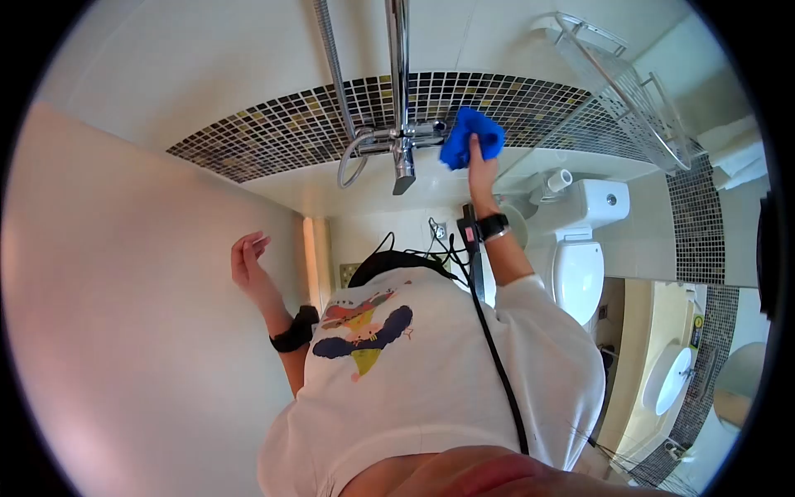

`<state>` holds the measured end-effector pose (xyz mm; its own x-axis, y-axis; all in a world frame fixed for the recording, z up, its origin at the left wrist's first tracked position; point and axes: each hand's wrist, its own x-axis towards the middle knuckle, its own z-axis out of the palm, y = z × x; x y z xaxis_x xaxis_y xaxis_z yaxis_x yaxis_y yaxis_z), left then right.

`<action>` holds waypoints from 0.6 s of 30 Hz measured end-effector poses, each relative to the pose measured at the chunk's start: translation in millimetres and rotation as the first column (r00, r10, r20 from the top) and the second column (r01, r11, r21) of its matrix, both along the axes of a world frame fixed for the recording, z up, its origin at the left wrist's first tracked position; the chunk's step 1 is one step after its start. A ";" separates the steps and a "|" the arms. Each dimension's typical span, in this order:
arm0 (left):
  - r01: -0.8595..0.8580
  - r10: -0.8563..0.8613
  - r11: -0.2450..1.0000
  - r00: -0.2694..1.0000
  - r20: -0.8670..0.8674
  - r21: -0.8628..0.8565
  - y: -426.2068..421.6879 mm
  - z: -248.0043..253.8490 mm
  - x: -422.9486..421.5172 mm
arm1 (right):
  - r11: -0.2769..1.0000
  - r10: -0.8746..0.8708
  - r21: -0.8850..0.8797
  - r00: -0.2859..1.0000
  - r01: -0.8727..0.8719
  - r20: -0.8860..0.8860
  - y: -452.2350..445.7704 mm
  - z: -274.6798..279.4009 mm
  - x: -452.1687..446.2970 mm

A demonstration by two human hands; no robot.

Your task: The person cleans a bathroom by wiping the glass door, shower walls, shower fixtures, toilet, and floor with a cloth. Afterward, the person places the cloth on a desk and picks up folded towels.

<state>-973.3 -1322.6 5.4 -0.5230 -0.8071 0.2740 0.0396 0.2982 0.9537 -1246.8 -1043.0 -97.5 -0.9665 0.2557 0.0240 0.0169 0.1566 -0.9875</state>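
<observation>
My right hand (482, 174) is closed around a bunched blue cloth (462, 124), raised against the tiled wall at upper centre. The cloth is just right of the chrome shower mixer (402, 153); whether it touches the wall or the mixer's end I cannot tell. My left hand (251, 258) is lifted beside the pale wall on the left, fingers loosely bent and apart, with nothing in it. Dark bands circle both wrists.
A mosaic tile strip (281, 132) crosses the wall behind the mixer, and a shower hose (330, 54) hangs there. To the right are a wire rack (621, 91), a toilet (578, 277), a paper roll (561, 179) and a washbasin (665, 381). A black cable (489, 340) runs down my shirt.
</observation>
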 end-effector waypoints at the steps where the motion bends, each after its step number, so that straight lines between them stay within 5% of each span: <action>1: 0.026 -0.026 1.000 0.999 -0.019 0.007 -4.9 -3.6 -8.0 | 0.999 -0.016 0.027 0.943 0.026 -0.332 14.0 17.9 -11.2; 2: -0.014 0.014 0.998 1.000 -0.007 0.056 -7.3 -5.6 -3.6 | 0.998 -0.003 0.053 0.792 0.044 -0.610 23.5 38.0 -15.0; 4: -0.048 0.047 0.993 0.999 0.019 0.107 -7.2 -6.8 -2.1 | 0.994 0.008 0.072 0.621 0.079 -0.784 11.5 111.3 -11.4; 5: -0.048 0.047 0.988 0.999 0.005 0.145 -7.5 -5.3 -6.6 | 0.963 0.006 0.177 0.640 0.203 -0.768 9.6 125.0 -23.9; 6: -0.053 0.055 0.982 0.998 -0.009 0.182 -7.7 -4.3 -8.5 | 0.992 0.126 0.076 0.716 -0.101 -0.687 11.4 136.2 -30.6; 7: -0.041 0.045 0.983 0.999 -0.018 0.181 -8.8 -4.6 -15.6 | 0.938 0.024 0.196 0.512 0.286 -0.859 -2.9 141.9 -54.2; 9: 0.017 0.011 0.969 0.994 -0.111 0.247 -10.0 -8.4 -19.0 | 0.950 0.023 0.112 0.292 0.290 -0.956 -18.6 139.7 -67.8; 11: 0.025 -0.006 0.974 0.996 -0.084 0.227 -13.5 -11.6 -27.7 | 0.802 0.255 0.447 0.451 0.396 -0.855 -47.2 142.3 -73.7; 13: 0.030 -0.018 0.977 0.998 -0.060 0.211 -14.5 -11.1 -30.1 | 0.845 0.178 0.359 0.424 0.397 -0.888 -46.4 138.5 -82.1; 18: -0.014 0.012 0.986 1.000 0.017 0.164 -6.0 0.0 -37.6 | 0.758 0.304 0.468 0.389 0.454 -0.870 -16.7 105.2 -99.9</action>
